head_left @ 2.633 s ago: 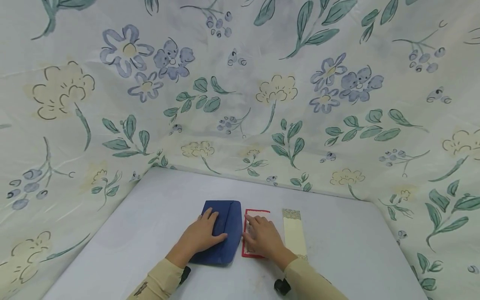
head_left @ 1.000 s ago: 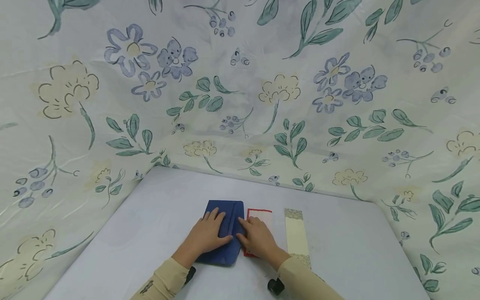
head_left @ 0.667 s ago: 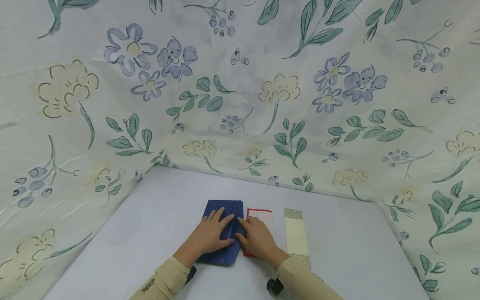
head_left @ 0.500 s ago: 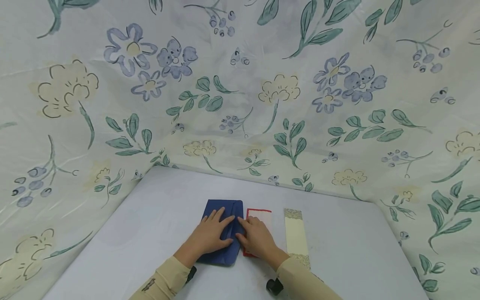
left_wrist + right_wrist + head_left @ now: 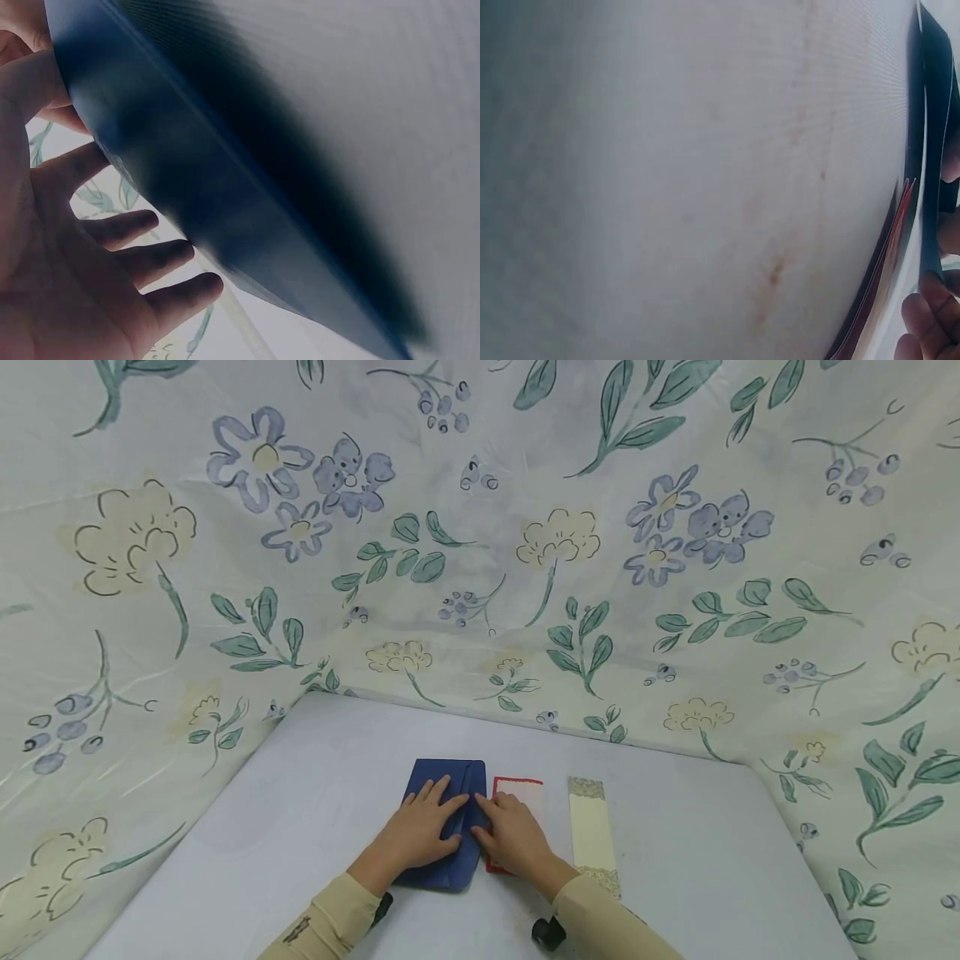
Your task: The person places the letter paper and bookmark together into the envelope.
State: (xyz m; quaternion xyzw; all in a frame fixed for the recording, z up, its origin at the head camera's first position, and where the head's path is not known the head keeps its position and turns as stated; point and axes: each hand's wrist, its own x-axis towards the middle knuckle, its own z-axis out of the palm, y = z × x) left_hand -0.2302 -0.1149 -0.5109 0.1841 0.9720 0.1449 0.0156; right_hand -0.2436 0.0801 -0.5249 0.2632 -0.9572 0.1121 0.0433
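A dark blue envelope (image 5: 442, 870) lies on the white table with its flap side up and the flap along its right edge. My left hand (image 5: 420, 831) rests flat on it with fingers spread, index tip and thumb near the flap's crease. My right hand (image 5: 521, 835) has its index finger and thumb at the flap's right edge, the other fingers curled. In the right wrist view the right fingers (image 5: 930, 307) meet the edge of the blue paper (image 5: 932, 150). Partly under the right hand lies a red-bordered card (image 5: 517, 783).
To the right lies a cream strip (image 5: 591, 827) with glittery ends. The white table (image 5: 690, 843) backs onto a flower-printed cloth (image 5: 480, 568) that also rises at both sides. Black wrist cameras (image 5: 549, 933) sit under the sleeves.
My right hand has moved left from over the red-bordered card to the envelope's flap edge. My left hand has shifted slightly right and spread its index finger. In the last half second both stay nearly still.
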